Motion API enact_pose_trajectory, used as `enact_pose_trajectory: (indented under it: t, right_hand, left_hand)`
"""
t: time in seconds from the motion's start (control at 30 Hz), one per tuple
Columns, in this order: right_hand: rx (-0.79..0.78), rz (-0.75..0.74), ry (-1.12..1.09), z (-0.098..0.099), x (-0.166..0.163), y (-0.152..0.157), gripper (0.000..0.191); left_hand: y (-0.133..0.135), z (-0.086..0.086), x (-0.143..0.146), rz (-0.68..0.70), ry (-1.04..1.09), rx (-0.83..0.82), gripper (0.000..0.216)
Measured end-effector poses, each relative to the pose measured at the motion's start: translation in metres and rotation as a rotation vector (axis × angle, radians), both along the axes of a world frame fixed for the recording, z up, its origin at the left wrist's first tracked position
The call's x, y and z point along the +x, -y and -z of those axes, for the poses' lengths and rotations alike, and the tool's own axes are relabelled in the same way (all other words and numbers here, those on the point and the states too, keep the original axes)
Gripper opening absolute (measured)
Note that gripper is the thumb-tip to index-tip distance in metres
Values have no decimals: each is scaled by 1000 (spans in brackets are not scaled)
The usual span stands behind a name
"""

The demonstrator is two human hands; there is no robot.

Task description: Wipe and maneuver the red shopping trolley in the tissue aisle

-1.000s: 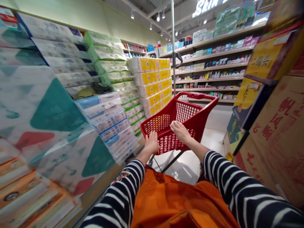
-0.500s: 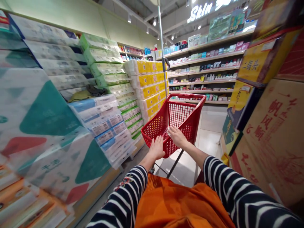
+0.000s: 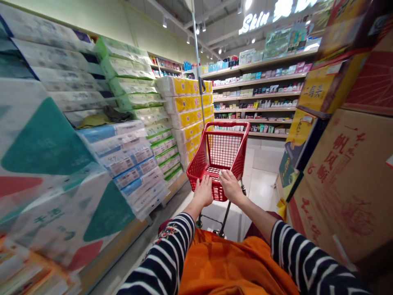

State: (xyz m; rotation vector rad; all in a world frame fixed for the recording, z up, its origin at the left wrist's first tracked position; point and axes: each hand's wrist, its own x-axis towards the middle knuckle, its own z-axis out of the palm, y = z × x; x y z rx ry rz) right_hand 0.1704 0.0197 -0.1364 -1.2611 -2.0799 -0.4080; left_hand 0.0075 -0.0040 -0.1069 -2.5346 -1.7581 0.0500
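Observation:
A red plastic shopping cart (image 3: 201,162) stands upright right in front of me, its basket showing only bare lattice walls and floor. My left hand (image 3: 203,191) lies over the near rim on the left, fingers pointing forward and curled over the edge. Close beside it, my right hand (image 3: 231,186) holds the same rim on the right. Something small and white shows at the fingertips of the right hand, too small to name. The palms and the handle under them are hidden.
Stacked tissue packs (image 3: 132,159) and large white-green bundles (image 3: 61,196) line the left side. Yellow-white paper packs (image 3: 184,119) stand beyond them. Cartons (image 3: 344,180) rise at the right. Shelves of cosmetics (image 3: 258,92) cross the far end; pale floor tiles (image 3: 264,184) lead there.
The cart has swung from an angled position to face more nearly straight ahead, its far end shifting left. Both hands have stayed on its near rim. The shelves have shifted slightly left in view.

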Motion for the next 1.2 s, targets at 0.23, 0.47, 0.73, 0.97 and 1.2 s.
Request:
enact_pose_trajectory:
  t: [0.23,0.47,0.73,0.97,1.2]
  right_hand:
    - [12,89,-60,14,13,-1,36]
    - [17,108,-11,25,-15,6,37]
    - [-65,218,10,16,2,-3,36]
    - [-154,90,98,4,-50,-10,36]
    - [-63,136,87,17,-2,-12,37]
  left_hand:
    - [-7,-1,0,-54,15,-20,79]
    - [-8,2,4,-56,28,-8,77]
    - [-10,-1,-22,-223,75,-41,76]
    - [-6,-3,-27,-178,19,-59,79]
    - [-7,-1,-30,-172,56,-85,81]
